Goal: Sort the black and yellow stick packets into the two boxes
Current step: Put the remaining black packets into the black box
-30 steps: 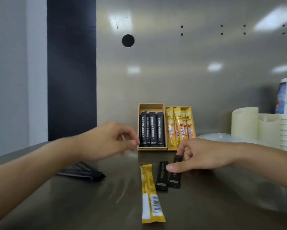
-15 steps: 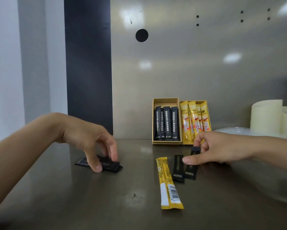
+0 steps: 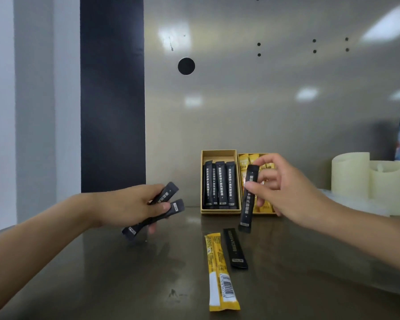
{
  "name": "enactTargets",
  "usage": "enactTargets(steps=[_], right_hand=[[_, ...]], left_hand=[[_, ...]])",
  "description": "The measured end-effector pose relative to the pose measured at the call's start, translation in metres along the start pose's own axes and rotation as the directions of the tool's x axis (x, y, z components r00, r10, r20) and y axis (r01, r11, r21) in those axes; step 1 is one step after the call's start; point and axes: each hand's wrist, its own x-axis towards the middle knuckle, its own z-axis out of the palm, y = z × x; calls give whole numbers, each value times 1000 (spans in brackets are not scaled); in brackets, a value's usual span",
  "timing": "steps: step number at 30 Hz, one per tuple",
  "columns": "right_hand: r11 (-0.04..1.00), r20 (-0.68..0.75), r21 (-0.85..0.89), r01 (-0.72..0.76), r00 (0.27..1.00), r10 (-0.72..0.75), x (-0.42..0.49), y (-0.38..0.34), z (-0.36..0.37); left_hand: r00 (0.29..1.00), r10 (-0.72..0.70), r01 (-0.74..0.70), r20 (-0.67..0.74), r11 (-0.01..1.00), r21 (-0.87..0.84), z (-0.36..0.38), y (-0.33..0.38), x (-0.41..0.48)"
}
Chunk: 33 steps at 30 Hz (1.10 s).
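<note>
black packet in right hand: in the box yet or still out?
Out. The right hand holds the black stick packet near-upright in the air, in front of the boxes, its lower end above the metal counter.

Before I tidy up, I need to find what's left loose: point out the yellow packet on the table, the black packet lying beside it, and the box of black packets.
Yellow packet (image 3: 220,276), head view, middle of wrapper.
Black packet (image 3: 235,248), head view, mid-length.
Box of black packets (image 3: 219,153), head view, bare inner back wall.

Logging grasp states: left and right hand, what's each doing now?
Left hand: closed on two black packets.
Right hand: pinching one black packet, lifted upright off the table.
</note>
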Motion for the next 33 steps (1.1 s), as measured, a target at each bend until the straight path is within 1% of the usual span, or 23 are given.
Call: enactTargets(steps=[2,4,6,11,16,22,25,29,33], right_hand=[[991,-55,-107,81,995,-88,-2,0,-1],[963,-34,-236,131,989,-143,-6,-1,0],[943,0,-291,159,986,-166,-8,0,2],[925,0,-341,168,984,-179,-7,4,2],[945,-20,-298,136,989,-149,3,-1,-4],[933,32,-329,144,989,-142,48,-16,5],[919,33,-363,155,988,-154,68,-11,20],[908,35,-400,126,992,-123,76,5,34],[853,28,-505,133,990,-138,73,12,35]], left_hand=[[996,45,-43,-82,999,31,4,1,3],[988,82,-74,-127,995,67,6,0,5],[983,94,-79,-156,992,99,9,-1,6],[972,116,-92,-206,989,118,9,-1,6],[963,130,-108,-235,989,102,7,-4,7],[969,143,-118,-202,985,129,13,-6,12],[969,154,-130,-191,983,129,15,-5,11],[967,168,-146,-190,982,123,16,-3,10],[970,166,-144,-178,981,128,16,-4,12]])
